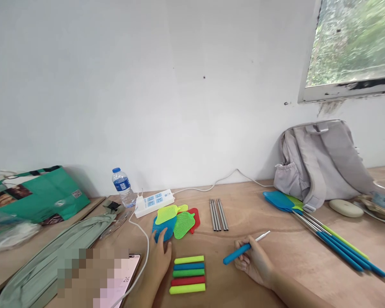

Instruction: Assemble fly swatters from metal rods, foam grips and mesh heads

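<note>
My right hand (253,263) is closed round a blue fly swatter handle (235,254), from which a short silver metal rod (263,235) points up and right. My left hand (160,252) is open, its fingers apart, with the fingertips on a blue mesh fly swatter head (169,230). Overlapping that head are a yellow one (166,214), a green one (183,225) and a red one (196,220). Between my hands several coloured handles (189,272) lie in a row. Several metal rods (218,214) lie side by side farther back.
Several assembled fly swatters (335,246) lie at the right, near a grey backpack (323,162) and a beige oval case (345,208). At the left are a power strip (154,202), a water bottle (123,187), a phone (121,280) crossed by a white cable, and a green bag (47,192).
</note>
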A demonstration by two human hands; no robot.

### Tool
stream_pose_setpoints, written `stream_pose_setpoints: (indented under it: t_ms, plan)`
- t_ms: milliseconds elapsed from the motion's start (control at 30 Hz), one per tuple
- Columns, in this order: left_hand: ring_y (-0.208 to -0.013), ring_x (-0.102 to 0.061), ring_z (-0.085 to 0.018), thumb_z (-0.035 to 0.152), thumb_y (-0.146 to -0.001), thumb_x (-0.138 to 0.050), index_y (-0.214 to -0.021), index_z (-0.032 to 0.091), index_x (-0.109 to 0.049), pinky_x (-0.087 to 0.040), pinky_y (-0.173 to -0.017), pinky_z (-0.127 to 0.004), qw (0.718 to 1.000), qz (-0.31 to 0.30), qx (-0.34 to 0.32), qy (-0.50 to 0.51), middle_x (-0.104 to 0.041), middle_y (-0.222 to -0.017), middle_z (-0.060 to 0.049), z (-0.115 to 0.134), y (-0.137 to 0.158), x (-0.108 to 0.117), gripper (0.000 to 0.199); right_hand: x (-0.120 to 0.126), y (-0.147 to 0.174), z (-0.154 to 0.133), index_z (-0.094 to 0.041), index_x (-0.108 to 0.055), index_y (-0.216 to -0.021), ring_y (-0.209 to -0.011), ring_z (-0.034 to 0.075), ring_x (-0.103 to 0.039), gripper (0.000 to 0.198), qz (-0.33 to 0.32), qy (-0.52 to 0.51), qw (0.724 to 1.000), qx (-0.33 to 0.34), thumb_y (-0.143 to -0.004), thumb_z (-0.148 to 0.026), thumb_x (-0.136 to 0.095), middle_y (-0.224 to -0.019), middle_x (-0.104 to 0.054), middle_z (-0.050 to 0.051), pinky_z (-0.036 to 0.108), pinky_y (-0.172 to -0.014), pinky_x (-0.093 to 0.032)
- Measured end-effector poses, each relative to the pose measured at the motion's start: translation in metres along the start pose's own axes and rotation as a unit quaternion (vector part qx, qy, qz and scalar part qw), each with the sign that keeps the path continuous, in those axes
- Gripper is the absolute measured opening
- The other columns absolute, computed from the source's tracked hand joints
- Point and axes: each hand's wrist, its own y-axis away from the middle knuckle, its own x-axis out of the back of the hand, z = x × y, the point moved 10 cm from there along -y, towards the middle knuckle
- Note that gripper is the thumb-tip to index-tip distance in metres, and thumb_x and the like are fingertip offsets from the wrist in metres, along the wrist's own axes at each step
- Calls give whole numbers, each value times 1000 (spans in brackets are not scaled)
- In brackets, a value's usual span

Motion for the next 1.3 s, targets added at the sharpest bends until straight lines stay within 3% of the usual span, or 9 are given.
stream_pose_setpoints:
  t_ms: [100, 367, 633, 767, 867, 933, 1067, 1167, 1300]
  plan:
    - [-114, -43, -27, 22, -78, -40, -113, 18, -51, -38, -91, -45, 999, -41, 21, 0, -48, -113, -11, -8, -1, -8, 37, 0, -1, 0, -18, -36, -46, -37, 6, -27, 30, -6, -14, 1000, -7, -71, -35, -42, -40, -35, -5, 22, -42, -17]
    - [-90, -56, -24, 23, -83, -32, -107, 13, -51, -45, -77, -38, 994, -69, -47, -69, -57, -96, -12, 11, -2, 0, 33, 0, -1, 4, -18, -38, -48, -39, 7, -29, 30, -24, -19, 999, -23, -72, -34, -39, -42, -35, -4, 22, -44, -19]
    - [-72, -57, -22, 19, -82, -28, -82, 17, -51, -45, -63, -33, 987, 83, -101, -90, -56, -76, -9, 18, 2, 23, 22, -3, 0, 4, -18, -37, -49, -39, 7, -30, 28, -24, -16, 999, -36, -72, -33, -39, -41, -38, -4, 22, -44, -18]
    - [-68, -55, -22, 31, -81, -29, -77, 18, -46, -44, -60, -35, 984, 173, -30, 4, -51, -70, -7, 12, 1, 50, 22, -5, 0, 5, -18, -38, -48, -38, 7, -33, 27, -29, -28, 998, -46, -70, -33, -40, -40, -38, -4, 22, -44, -18]
    - [-68, -53, -22, 44, -77, -36, -74, 19, -42, -44, -61, -36, 970, 202, 47, 130, -51, -70, -5, 4, 5, 63, 26, -6, 0, 4, -17, -39, -47, -38, 8, -34, 28, -36, -28, 998, -47, -69, -33, -41, -38, -35, -5, 22, -44, -19]
    - [-68, -54, -20, 51, -73, -44, -77, 19, -43, -45, -62, -33, 944, 192, 109, 246, -52, -71, -3, -2, 11, 61, 32, -7, 0, 4, -18, -38, -45, -38, 7, -33, 29, -40, -33, 997, -49, -69, -34, -42, -37, -33, -5, 22, -44, -20]
    - [-71, -57, -17, 55, -60, -59, -85, 19, -48, -47, -61, -27, 853, 148, 208, 455, -58, -79, -1, 6, 30, 41, 45, -11, 0, -1, -18, -34, -44, -40, 7, -35, 25, -63, -69, 995, -38, -63, -31, -44, -40, -33, -5, 21, -43, -24]
    - [-69, -60, -18, 53, -54, -66, -90, 19, -51, -47, -55, -26, 775, 13, 290, 562, -62, -82, -3, 32, 47, 5, 52, -11, -1, -8, -17, -35, -48, -39, 5, -36, 15, -75, -91, 993, -21, -57, -23, -46, -45, -36, -5, 19, -40, -24]
    - [-65, -62, -18, 50, -53, -69, -98, 20, -54, -48, -55, -27, 713, -130, 350, 593, -65, -78, -2, 62, 71, -33, 56, 3, -3, -14, -19, -40, -61, -27, 1, -15, 13, -29, -34, 999, -4, -66, -27, -50, -44, -30, -10, 16, -30, -8]
